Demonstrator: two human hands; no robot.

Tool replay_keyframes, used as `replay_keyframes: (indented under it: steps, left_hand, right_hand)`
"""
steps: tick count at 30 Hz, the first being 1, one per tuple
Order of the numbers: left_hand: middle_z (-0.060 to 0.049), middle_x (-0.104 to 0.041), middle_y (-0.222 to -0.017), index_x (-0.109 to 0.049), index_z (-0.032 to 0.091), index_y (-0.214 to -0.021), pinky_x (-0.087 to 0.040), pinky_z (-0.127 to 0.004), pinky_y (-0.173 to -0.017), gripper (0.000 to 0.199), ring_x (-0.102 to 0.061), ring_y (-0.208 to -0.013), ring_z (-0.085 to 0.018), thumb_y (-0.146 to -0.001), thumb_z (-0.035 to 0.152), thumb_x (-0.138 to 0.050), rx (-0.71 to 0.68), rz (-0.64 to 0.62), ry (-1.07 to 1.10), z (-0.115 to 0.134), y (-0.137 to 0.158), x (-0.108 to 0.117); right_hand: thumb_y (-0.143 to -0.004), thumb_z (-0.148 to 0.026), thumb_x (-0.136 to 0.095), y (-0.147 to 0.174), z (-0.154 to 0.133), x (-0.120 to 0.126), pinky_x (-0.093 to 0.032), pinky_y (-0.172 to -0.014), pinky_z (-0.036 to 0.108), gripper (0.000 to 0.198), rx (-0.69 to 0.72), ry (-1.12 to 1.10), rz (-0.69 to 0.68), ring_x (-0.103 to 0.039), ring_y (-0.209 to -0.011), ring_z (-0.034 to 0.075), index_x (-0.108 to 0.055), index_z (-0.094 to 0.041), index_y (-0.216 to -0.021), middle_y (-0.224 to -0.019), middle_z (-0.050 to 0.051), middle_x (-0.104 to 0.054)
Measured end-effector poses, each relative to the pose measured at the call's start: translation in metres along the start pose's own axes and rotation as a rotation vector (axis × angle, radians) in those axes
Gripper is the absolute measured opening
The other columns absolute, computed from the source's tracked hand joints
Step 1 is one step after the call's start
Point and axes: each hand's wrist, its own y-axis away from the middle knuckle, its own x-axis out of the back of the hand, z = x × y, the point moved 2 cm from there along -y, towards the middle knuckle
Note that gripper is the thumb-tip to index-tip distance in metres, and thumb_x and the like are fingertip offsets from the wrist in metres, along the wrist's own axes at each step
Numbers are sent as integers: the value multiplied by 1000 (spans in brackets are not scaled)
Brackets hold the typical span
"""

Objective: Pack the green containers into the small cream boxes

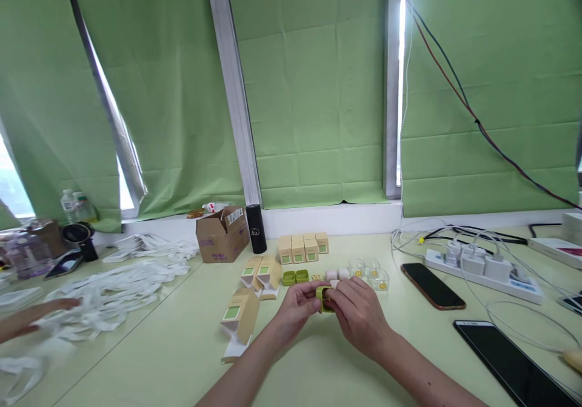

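My left hand (299, 305) is closed around a small green square container (323, 298), its opening turned to the right. Closed fingers of my right hand (359, 313) press against the container's right side and partly cover its opening, so what lies inside is hidden. Just beyond stand two more green containers (295, 277). Small white pieces (337, 273) and several clear cups with yellow centres (370, 272) sit behind my right hand. Nearest to my left arm are opened cream cartons with green windows (240, 316); closed cartons (303, 248) form a row farther back.
A brown cardboard box (222, 236) and black cylinder (256, 229) stand by the wall. Phones (433, 285) and a power strip (484, 272) with tangled cables lie right. At left, another person's hand (40, 316) is over white straps (131, 282).
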Motion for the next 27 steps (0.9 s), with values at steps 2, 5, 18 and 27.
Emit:
replay_keyframes:
  steps: [2,5,18,27]
  left_hand:
    - [-12,-76,-98,-78,14,-114,-45,-31,-81,54,-65,-87,-20,-68,39,-93,6,-5,3,0,0,-1]
    - [-12,-76,-98,-78,14,-114,-46,-32,-83,54,-67,-88,-21,-68,39,-93,15,-29,14,0,0,-1]
    - [-14,-78,-100,-78,13,-112,-49,-35,-85,56,-68,-89,-23,-66,41,-93,-43,53,-16,2,-3,5]
    - [-14,-76,-110,-77,15,-111,-51,-39,-94,58,-68,-100,-26,-62,40,-96,-81,212,-175,1,-6,11]
  right_hand:
    - [-97,-7,-48,1,0,-1,-28,-65,33,20,5,7,-11,-48,-65,17,-63,-18,-91,-73,3,-60]
    - [-98,-9,-47,1,-1,-1,-29,-64,33,20,10,16,-10,-49,-64,17,-62,-18,-89,-71,3,-60]
    - [-92,-11,-48,7,6,10,-47,-67,37,33,24,-119,-40,-64,-76,23,-60,-18,-123,-88,9,-71]
    - [-93,-22,-57,15,7,-3,-61,-92,48,57,-161,-130,-60,-63,-121,33,-42,-17,-148,-131,20,-63]
